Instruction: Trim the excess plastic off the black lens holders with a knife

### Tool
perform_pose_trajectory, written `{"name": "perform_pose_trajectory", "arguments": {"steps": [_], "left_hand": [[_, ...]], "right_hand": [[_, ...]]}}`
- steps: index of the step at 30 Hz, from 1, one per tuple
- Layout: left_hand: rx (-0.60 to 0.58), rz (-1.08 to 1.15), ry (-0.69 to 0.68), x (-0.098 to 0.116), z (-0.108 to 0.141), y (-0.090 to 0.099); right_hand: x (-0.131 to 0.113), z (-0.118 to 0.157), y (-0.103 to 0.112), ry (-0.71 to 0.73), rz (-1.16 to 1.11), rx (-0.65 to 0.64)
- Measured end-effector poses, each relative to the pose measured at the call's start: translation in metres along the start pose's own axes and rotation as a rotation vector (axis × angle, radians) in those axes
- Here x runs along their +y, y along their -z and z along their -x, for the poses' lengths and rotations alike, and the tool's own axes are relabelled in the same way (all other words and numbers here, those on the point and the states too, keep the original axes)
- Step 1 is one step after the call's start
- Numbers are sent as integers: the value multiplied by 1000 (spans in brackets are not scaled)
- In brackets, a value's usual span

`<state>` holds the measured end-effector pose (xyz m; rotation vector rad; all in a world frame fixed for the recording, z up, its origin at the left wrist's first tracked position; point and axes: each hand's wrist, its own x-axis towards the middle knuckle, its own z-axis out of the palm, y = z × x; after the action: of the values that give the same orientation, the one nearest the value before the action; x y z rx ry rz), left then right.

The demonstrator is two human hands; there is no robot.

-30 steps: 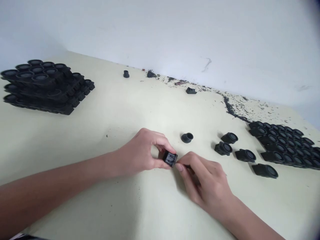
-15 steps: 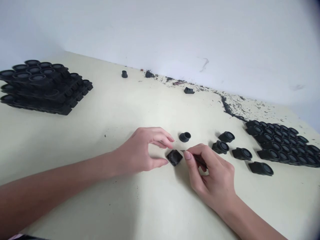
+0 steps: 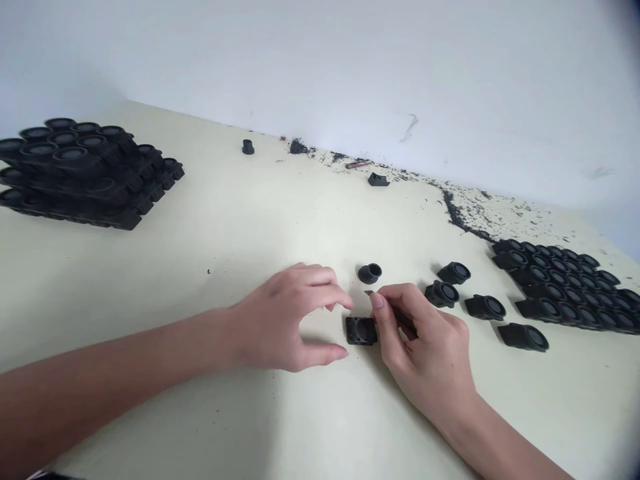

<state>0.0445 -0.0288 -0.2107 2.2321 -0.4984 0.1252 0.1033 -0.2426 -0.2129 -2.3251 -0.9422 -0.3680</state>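
A small black square plastic part [image 3: 361, 331] with a round recess lies on the cream table between my hands. My left hand [image 3: 295, 320] is open just left of it, thumb and fingers spread apart around its near side without closing on it. My right hand [image 3: 425, 340] is closed around a slim dark knife [image 3: 404, 322], whose pointed tip sticks out past the thumb, above the part. The right fingers are close to the part's right edge; whether they touch it I cannot tell. Just beyond stands a black round collar piece [image 3: 370, 273].
Several loose black parts [image 3: 485, 307] lie right of my right hand, beside a packed block of them [image 3: 565, 287]. A layered stack [image 3: 85, 173] stands at the left. Black shavings [image 3: 455, 213] line the wall, near another small part [image 3: 379, 179] and collar [image 3: 248, 147].
The square part has turned and shifted slightly right and toward me. My left hand has opened wider and moved a little nearer to me; the right still grips the knife.
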Motion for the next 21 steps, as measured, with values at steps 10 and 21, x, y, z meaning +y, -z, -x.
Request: {"name": "perform_pose_trajectory", "arguments": {"steps": [10,21], "left_hand": [[5,-34,-73,-1,2,-6],[-19,136,111,4,-4,5]], "right_hand": [[-17,2,11,190,-208,-61],[-1,1,10,125,-176,-38]]}}
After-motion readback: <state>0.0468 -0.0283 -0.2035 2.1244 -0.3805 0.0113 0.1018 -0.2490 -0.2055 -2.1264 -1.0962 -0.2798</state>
